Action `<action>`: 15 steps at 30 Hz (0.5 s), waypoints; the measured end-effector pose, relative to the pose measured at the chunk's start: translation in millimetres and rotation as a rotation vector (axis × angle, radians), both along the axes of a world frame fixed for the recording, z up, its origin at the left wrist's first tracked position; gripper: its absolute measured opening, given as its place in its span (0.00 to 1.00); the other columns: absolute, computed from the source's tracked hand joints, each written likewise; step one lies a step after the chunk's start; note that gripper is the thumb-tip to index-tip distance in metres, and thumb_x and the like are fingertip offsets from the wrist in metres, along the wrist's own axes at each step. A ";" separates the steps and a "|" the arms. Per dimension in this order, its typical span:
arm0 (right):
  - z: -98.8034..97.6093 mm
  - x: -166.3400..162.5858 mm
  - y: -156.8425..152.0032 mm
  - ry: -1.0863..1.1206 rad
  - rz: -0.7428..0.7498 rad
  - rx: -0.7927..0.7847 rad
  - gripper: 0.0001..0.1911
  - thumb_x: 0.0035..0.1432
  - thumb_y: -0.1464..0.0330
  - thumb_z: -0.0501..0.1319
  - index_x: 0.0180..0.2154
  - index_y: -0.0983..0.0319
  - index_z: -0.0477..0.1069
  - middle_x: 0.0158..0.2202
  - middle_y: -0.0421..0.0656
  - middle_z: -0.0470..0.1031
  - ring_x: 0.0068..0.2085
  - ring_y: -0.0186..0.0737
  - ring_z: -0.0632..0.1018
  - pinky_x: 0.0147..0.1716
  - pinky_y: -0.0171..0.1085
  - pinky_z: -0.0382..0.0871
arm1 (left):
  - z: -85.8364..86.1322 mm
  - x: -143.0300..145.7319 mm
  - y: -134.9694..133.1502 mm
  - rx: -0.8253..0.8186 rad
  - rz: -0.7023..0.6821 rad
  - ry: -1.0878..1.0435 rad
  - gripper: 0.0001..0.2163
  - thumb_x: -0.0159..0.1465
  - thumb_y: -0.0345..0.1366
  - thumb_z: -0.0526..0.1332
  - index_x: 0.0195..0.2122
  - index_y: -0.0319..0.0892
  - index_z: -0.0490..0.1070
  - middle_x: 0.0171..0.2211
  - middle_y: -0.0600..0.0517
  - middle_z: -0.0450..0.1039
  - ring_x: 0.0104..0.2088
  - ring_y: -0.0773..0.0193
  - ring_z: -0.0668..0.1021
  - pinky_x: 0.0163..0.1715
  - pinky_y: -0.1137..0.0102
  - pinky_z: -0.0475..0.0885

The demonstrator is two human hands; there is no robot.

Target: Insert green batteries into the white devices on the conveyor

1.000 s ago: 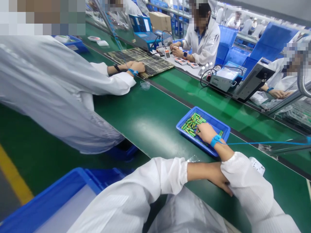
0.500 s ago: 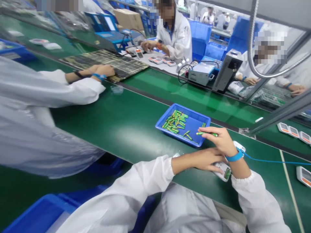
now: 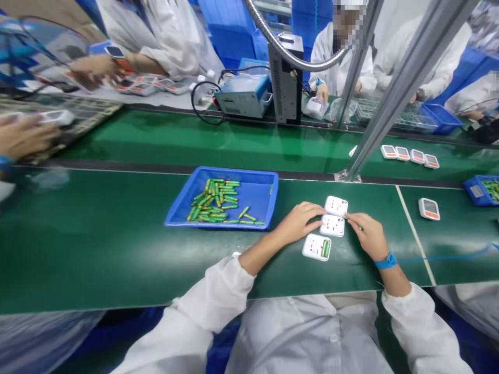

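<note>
batteries, green with yellowish ends, lie heaped in the left part of a blue tray, with a few loose ones along its near right side. the tray sits on the green worktop, left of both hands. to its right, two white devices lie back up, one just behind the other. the left hand is at their left side, fingers loosely extended, tips against their edges; how firmly they press i cannot tell. the right hand, a blue strap round its wrist, pinches a single green battery at the right edge of the two devices; whether it touches either i cannot tell. nearer the body lies a third white device, with a pair of cells side by side in its compartment. past a pale seam on the right rests a screen-up device
</note>
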State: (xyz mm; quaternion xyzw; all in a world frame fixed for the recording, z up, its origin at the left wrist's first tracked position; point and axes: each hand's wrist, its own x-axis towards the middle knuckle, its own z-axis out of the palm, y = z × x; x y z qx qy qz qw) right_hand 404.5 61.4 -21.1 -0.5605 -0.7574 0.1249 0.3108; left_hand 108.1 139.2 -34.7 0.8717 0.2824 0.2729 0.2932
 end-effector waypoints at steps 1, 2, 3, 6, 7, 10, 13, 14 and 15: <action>-2.7 2.6 -3.1 -0.040 0.018 -0.002 0.17 0.78 0.66 0.58 0.57 0.56 0.85 0.51 0.49 0.87 0.51 0.52 0.85 0.53 0.49 0.81 | 0.8 -0.2 -0.3 -0.008 0.001 0.014 0.17 0.78 0.42 0.65 0.65 0.47 0.76 0.64 0.43 0.78 0.65 0.49 0.77 0.67 0.51 0.70; -4.3 3.6 -5.3 -0.074 0.034 -0.013 0.18 0.78 0.67 0.57 0.59 0.56 0.84 0.50 0.50 0.86 0.50 0.51 0.84 0.52 0.49 0.80 | 1.9 -0.6 -0.7 -0.012 -0.004 0.025 0.18 0.77 0.44 0.66 0.66 0.48 0.76 0.66 0.43 0.76 0.66 0.48 0.76 0.67 0.50 0.69; -4.8 3.2 -6.7 -0.100 0.047 -0.029 0.20 0.78 0.68 0.56 0.61 0.56 0.83 0.49 0.50 0.85 0.49 0.51 0.83 0.51 0.49 0.80 | 3.2 -0.7 -1.0 -0.013 -0.025 0.033 0.19 0.77 0.44 0.67 0.66 0.49 0.76 0.68 0.43 0.75 0.67 0.48 0.75 0.68 0.51 0.69; -1.3 -1.5 -9.0 -0.094 0.064 -0.089 0.23 0.77 0.71 0.54 0.61 0.55 0.82 0.46 0.50 0.82 0.47 0.51 0.81 0.50 0.49 0.79 | 6.7 0.7 -1.8 -0.018 -0.117 0.059 0.17 0.75 0.46 0.69 0.62 0.50 0.80 0.66 0.44 0.75 0.65 0.49 0.75 0.68 0.51 0.68; 0.8 -3.6 -10.0 -0.051 0.053 -0.113 0.23 0.77 0.71 0.53 0.61 0.55 0.83 0.45 0.50 0.81 0.47 0.51 0.81 0.51 0.49 0.78 | 7.2 1.5 -2.4 -0.025 -0.127 0.062 0.17 0.74 0.46 0.70 0.61 0.50 0.81 0.66 0.44 0.76 0.65 0.49 0.76 0.68 0.51 0.68; 6.7 -11.6 -16.2 0.197 -0.066 -0.180 0.21 0.79 0.65 0.53 0.60 0.54 0.82 0.46 0.48 0.80 0.47 0.48 0.81 0.51 0.48 0.78 | 6.2 2.2 -6.0 -0.057 -0.098 0.058 0.16 0.73 0.46 0.72 0.59 0.50 0.82 0.65 0.44 0.75 0.64 0.49 0.76 0.67 0.52 0.68; 8.3 -22.5 -24.4 0.541 -0.210 -0.285 0.19 0.79 0.57 0.55 0.59 0.56 0.81 0.47 0.47 0.80 0.40 0.43 0.82 0.45 0.44 0.81 | 4.6 0.2 -10.4 -0.083 -0.075 0.050 0.16 0.73 0.45 0.72 0.59 0.50 0.82 0.64 0.44 0.75 0.64 0.50 0.76 0.67 0.52 0.69; 7.8 -26.5 -26.5 0.643 -0.240 -0.321 0.19 0.79 0.55 0.57 0.57 0.56 0.80 0.47 0.47 0.80 0.39 0.42 0.83 0.43 0.43 0.81 | 4.5 -0.6 -11.5 -0.088 -0.070 0.049 0.16 0.73 0.45 0.72 0.59 0.50 0.82 0.64 0.44 0.75 0.64 0.50 0.76 0.67 0.52 0.69; 7.1 -30.2 -28.1 0.724 -0.259 -0.348 0.19 0.78 0.53 0.58 0.56 0.57 0.79 0.47 0.47 0.81 0.40 0.42 0.84 0.42 0.43 0.82 | 4.6 -1.3 -12.4 -0.092 -0.067 0.047 0.16 0.73 0.45 0.72 0.59 0.50 0.82 0.64 0.44 0.75 0.64 0.50 0.76 0.67 0.53 0.69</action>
